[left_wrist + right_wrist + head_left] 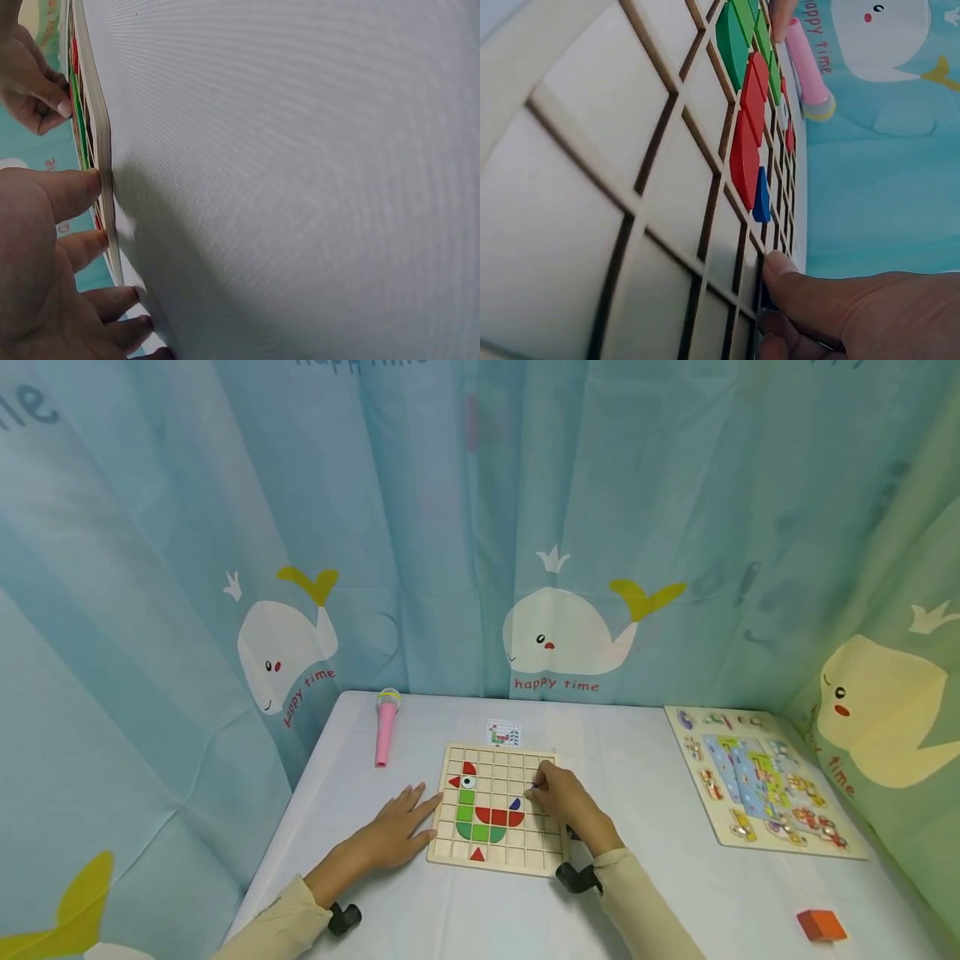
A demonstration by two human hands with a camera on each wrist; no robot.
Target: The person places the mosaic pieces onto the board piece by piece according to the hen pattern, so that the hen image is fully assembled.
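A wooden grid board (534,858) lies on the white table, with coloured pieces set in its cells as a bird: a round eye piece (468,782), green squares (466,813), red pieces (498,817) and a blue piece (515,804). My right hand (561,793) is over the board's right part, pinching a small dark blue piece (766,298) between thumb and fingers, mostly hidden by them. My left hand (393,831) lies at the board's left edge with fingers spread, thumb and a fingertip touching the rim (105,150).
Behind the board lies a small pattern card (503,734) showing a bird. A pink toy microphone (386,727) is at the back left. To the right are a picture puzzle board (712,810) and an orange block (821,926). A loose red triangle (477,854) sits in the board's front row.
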